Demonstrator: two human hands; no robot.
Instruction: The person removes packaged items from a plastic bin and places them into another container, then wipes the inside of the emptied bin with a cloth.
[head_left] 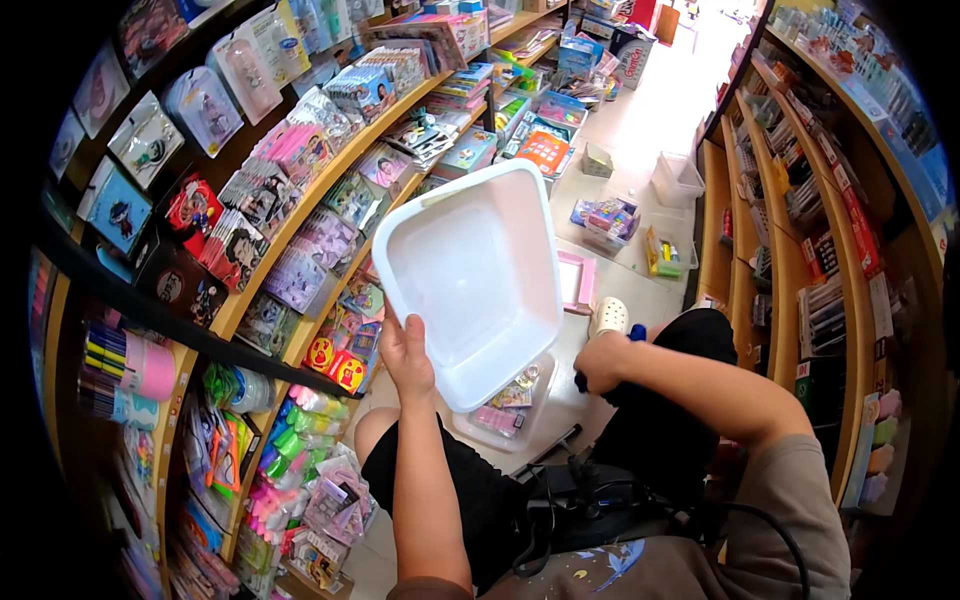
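My left hand (pixel 408 358) grips the lower left edge of a white plastic basin (pixel 470 270), thumb on the inside wall. The basin is tilted toward me and nothing lies in it. My right hand (pixel 603 362) is a closed fist above my knee, to the right of the basin. Dark blue bits (pixel 637 332) stick out on both sides of that fist; what they belong to is mostly hidden. Below the basin, a clear plastic tub (pixel 540 400) with small packaged goods stands on the floor, partly covered by the basin.
Shelves of packaged goods (pixel 300 240) rise on the left, and wooden shelves (pixel 800 190) on the right. Along the aisle floor are a pink frame-like box (pixel 577 280), a tub of colourful packs (pixel 610 225), a translucent bin (pixel 678 178) and a small carton (pixel 597 160).
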